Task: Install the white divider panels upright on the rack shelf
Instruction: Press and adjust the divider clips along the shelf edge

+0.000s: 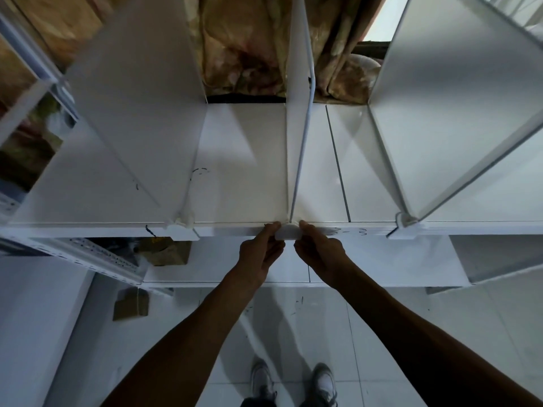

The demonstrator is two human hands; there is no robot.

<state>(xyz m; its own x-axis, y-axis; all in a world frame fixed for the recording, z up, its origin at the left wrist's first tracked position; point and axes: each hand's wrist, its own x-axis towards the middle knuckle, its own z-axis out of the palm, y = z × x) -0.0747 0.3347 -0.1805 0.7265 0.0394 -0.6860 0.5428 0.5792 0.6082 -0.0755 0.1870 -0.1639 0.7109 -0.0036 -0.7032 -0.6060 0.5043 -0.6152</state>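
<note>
Both hands pinch a white clip at the shelf's front edge, centre frame.

The left hand (pixel 260 254) and right hand (pixel 318 254) have fingers closed narrowly on the white clip (pixel 288 232) under the middle divider panel (pixel 296 118), a thin, glossy white sheet standing upright on the rack shelf (pixel 244 160), between two similar panels.

Both bare forearms reach forward toward twelve o'clock, converging. The left hand (pixel 260 254) and right hand (pixel 318 254) sit just beside each other, knuckles up, fingers curled, thumb and fingertips pinched inward from nine and three o'clock, nearly meeting.
</note>
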